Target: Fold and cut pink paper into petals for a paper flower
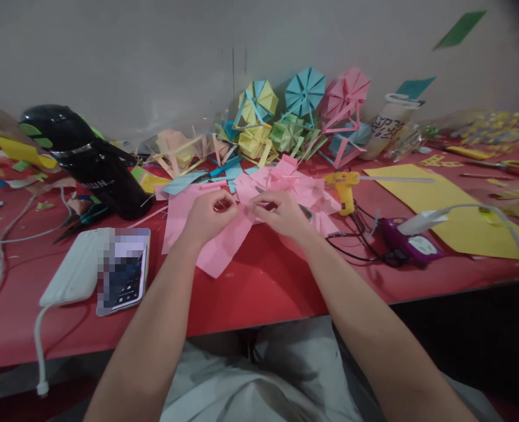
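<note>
My left hand is closed in a pinch at the upper part of a sheet of pink paper. Facing it, my right hand pinches the paper's edge, thumb and forefinger together. The fingertips are a short gap apart, and the fingers hide much of what they grip. Behind and beside my right hand lies a heap of folded pink paper pieces. A dark curved object shows just past my right hand, too covered to name.
A yellow glue gun lies right, near a purple power strip and yellow paper. Folded paper lanterns line the wall. Left are a black bottle, a phone and a white power bank. Cables cross the red table.
</note>
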